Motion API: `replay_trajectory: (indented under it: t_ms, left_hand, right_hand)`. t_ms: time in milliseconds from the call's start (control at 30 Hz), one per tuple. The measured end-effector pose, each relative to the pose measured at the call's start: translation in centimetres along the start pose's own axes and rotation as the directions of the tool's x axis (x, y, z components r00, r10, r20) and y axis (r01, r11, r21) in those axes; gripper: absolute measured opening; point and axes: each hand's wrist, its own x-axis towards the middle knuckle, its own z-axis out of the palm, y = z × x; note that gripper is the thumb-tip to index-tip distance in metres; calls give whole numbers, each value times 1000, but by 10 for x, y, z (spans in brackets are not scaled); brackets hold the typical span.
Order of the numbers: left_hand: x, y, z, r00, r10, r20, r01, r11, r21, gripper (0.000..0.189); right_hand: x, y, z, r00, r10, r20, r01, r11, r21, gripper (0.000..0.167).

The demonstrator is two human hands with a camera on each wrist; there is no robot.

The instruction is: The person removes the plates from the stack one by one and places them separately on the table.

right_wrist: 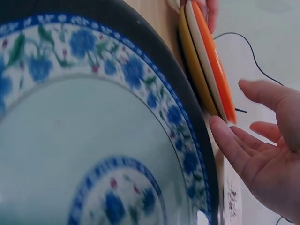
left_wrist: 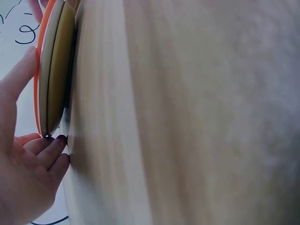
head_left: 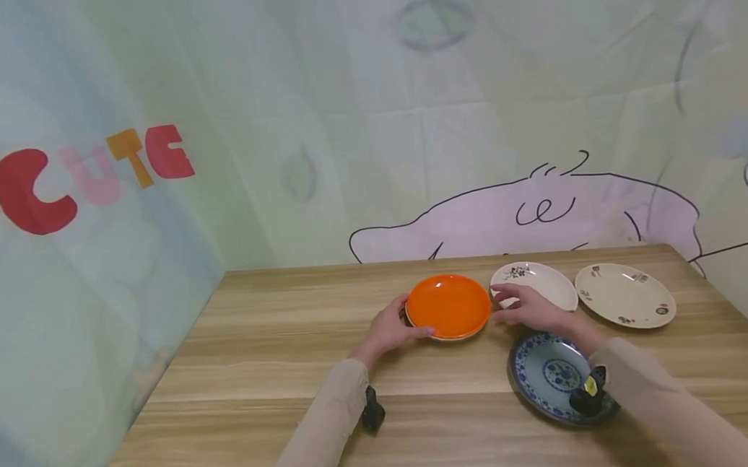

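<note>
An orange plate (head_left: 447, 306) lies mid-table on top of a small stack; in the wrist views a white and a yellow plate (right_wrist: 187, 51) show beneath it. My left hand (head_left: 411, 320) holds the stack's left rim, thumb over the orange face (left_wrist: 38, 89) and fingertips (left_wrist: 55, 143) at the lower edge by the table. Just off the right rim, my right hand (head_left: 505, 304) hovers with straight, spread fingers (right_wrist: 229, 140) and holds nothing. It is not plainly touching the stack.
A blue-and-white patterned plate (head_left: 549, 373) lies under my right forearm and fills the right wrist view (right_wrist: 117, 117). Two white decorated plates (head_left: 540, 283) (head_left: 626, 294) sit at the back right. A cloth backdrop borders the wooden table (head_left: 259, 357) behind and on the left.
</note>
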Motion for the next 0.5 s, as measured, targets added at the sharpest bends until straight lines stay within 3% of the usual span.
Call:
replay_trajectory:
  t_ms: [200,500]
  left_hand:
    - [3,-1,-4,1000,10,14,-10,1000,-1,89]
    - [8,2,-11,998,42,42,-43,999,24,76]
  right_hand:
    - [6,-2,10,999,23,30,-26,992,120,68]
    - [12,2,13,994,88,63,-98,981,166,62]
